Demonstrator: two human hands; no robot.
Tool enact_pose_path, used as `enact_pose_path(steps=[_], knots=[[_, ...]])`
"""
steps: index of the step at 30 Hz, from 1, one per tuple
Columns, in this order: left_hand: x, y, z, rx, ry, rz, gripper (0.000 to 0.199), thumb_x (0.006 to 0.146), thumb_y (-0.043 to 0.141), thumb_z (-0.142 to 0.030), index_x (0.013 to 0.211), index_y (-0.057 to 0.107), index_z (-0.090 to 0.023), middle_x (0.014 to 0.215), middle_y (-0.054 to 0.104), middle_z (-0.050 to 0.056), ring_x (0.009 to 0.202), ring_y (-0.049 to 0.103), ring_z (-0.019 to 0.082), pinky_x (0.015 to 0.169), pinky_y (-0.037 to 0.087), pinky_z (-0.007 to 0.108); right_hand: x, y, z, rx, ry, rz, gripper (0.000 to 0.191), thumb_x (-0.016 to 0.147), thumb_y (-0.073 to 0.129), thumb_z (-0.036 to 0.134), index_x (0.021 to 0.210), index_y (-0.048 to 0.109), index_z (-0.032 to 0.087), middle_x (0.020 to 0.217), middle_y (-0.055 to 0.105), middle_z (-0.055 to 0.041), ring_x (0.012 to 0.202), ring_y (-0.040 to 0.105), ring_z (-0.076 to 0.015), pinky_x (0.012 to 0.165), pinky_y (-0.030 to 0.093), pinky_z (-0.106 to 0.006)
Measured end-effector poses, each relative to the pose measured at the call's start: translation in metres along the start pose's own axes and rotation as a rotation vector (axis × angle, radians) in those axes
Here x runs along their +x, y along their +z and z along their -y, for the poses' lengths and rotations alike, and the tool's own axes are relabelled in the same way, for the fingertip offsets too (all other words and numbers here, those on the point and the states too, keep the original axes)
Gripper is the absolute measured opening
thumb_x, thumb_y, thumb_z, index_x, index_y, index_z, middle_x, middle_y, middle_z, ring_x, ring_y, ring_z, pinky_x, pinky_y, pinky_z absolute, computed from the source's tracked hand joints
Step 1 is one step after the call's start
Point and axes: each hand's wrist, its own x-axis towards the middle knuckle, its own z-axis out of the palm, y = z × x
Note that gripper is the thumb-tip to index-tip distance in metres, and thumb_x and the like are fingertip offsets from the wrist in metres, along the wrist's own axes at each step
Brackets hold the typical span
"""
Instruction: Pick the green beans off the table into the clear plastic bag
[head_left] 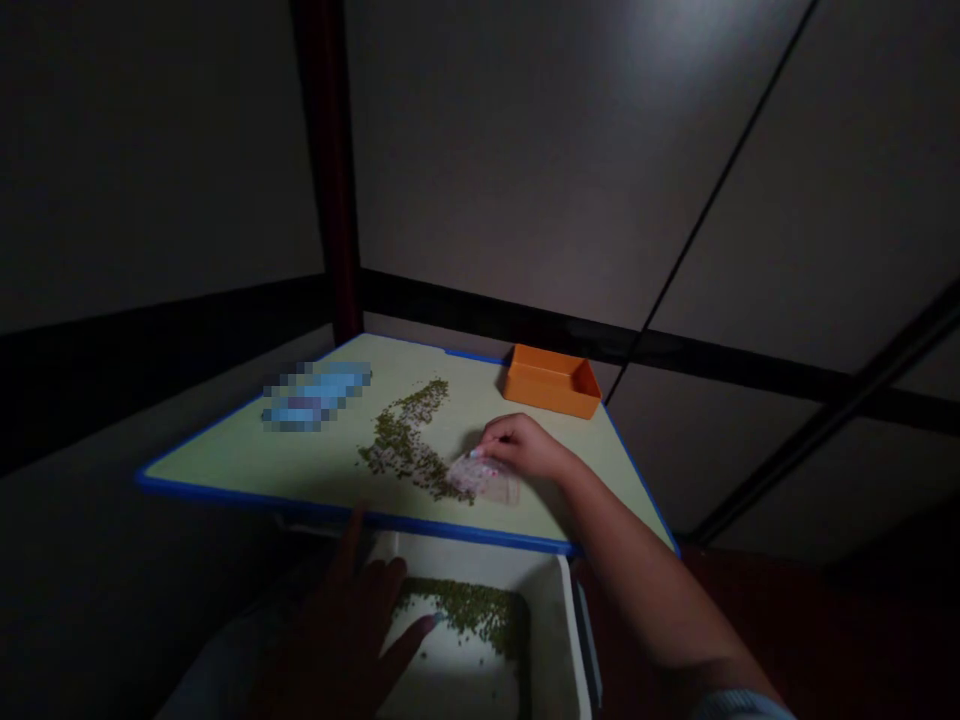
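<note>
My right hand is over the tabletop, its thumb and fingers pinched on a small, pinkish, see-through plastic bag. The bag lies against the near end of a curved scatter of small green grains. My left hand is in dark shadow at the left side of a white bin. Its fingers are spread, the index reaching up toward the table's near edge and the thumb extended over the bin. More green grains lie along the bin's floor, mostly at its far and right sides.
The pale table has a blue edge, and the bin sits just below its near side. An orange open box stands at the back right corner. A blurred-out blue item lies at the left. Dark panelled walls rise behind.
</note>
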Motion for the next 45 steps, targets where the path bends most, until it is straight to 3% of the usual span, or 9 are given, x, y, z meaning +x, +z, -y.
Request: enact_pose_path(steps=[4, 8, 14, 19, 29, 33, 40, 45], knots=[[0.002, 0.0, 0.009, 0.017, 0.079, 0.048, 0.038, 0.086, 0.052, -0.052, 0.102, 0.067, -0.022, 0.106, 0.073, 0.006, 0.146, 0.022, 0.04, 0.098, 0.051, 0.055, -0.003, -0.023, -0.009, -0.019, 0.142, -0.155, 0.04, 0.096, 0.049, 0.041, 0.066, 0.049, 0.016, 0.06, 0.048, 0.0034, 0.056, 0.042, -0.0095, 0.057, 0.033, -0.022], [0.002, 0.0, 0.013, 0.006, 0.119, 0.05, 0.036, 0.086, 0.052, -0.049, 0.103, 0.066, -0.021, 0.103, 0.073, 0.007, 0.147, 0.015, 0.042, 0.097, 0.05, 0.057, -0.012, -0.032, -0.007, -0.25, 0.222, -0.315, 0.027, 0.097, 0.045, 0.027, 0.073, 0.051, 0.017, 0.065, 0.051, 0.0025, 0.062, 0.046, -0.0114, 0.061, 0.031, -0.022], [0.003, 0.002, 0.01, -0.065, 0.129, -0.013, 0.035, 0.085, 0.053, -0.048, 0.098, 0.068, -0.02, 0.098, 0.074, 0.009, 0.147, 0.012, 0.045, 0.099, 0.047, 0.061, -0.038, -0.014, 0.002, -0.606, 0.523, -0.38, 0.03, 0.096, 0.047, 0.038, 0.088, 0.068, 0.017, 0.082, 0.07, -0.0073, 0.075, 0.058, -0.0178, 0.061, 0.029, -0.026], [0.006, -0.006, 0.006, -0.07, 0.109, 0.058, 0.041, 0.084, 0.051, -0.051, 0.1, 0.069, -0.018, 0.099, 0.075, 0.011, 0.143, 0.023, 0.049, 0.094, 0.048, 0.061, -0.043, 0.011, 0.009, -0.826, 0.679, -0.307, 0.037, 0.097, 0.045, 0.044, 0.097, 0.072, 0.019, 0.094, 0.074, -0.015, 0.08, 0.066, -0.0231, 0.062, 0.033, -0.028], [0.009, -0.022, -0.001, -0.082, 0.074, 0.14, 0.042, 0.089, 0.044, -0.052, 0.097, 0.067, -0.018, 0.1, 0.074, 0.012, 0.144, 0.026, 0.044, 0.096, 0.046, 0.057, -0.024, 0.024, 0.016, -0.858, 0.613, -0.225, 0.037, 0.098, 0.044, 0.044, 0.104, 0.072, 0.021, 0.102, 0.074, -0.0144, 0.093, 0.068, -0.025, 0.069, 0.038, -0.028], [0.009, -0.029, -0.005, -0.059, 0.058, 0.152, 0.041, 0.09, 0.041, -0.049, 0.096, 0.066, -0.017, 0.097, 0.074, 0.013, 0.145, 0.024, 0.042, 0.097, 0.046, 0.053, -0.033, 0.023, 0.016, -0.851, 0.521, -0.196, 0.037, 0.098, 0.045, 0.045, 0.101, 0.074, 0.022, 0.1, 0.075, -0.0122, 0.089, 0.067, -0.0231, 0.067, 0.034, -0.027], [0.01, -0.031, -0.007, -0.059, 0.058, 0.189, 0.043, 0.091, 0.041, -0.049, 0.099, 0.066, -0.015, 0.098, 0.074, 0.015, 0.146, 0.026, 0.039, 0.101, 0.043, 0.056, -0.055, 0.014, 0.011, -0.757, 0.368, -0.187, 0.036, 0.097, 0.049, 0.044, 0.093, 0.074, 0.019, 0.089, 0.074, -0.0101, 0.079, 0.062, -0.0176, 0.063, 0.028, -0.025], [0.009, -0.022, -0.002, -0.08, 0.059, 0.12, 0.043, 0.09, 0.042, -0.05, 0.1, 0.066, -0.016, 0.097, 0.074, 0.013, 0.146, 0.024, 0.041, 0.101, 0.044, 0.057, -0.072, 0.006, 0.003, -0.556, 0.381, -0.31, 0.03, 0.095, 0.055, 0.038, 0.087, 0.073, 0.015, 0.08, 0.071, -0.007, 0.07, 0.056, -0.0133, 0.064, 0.03, -0.023]])
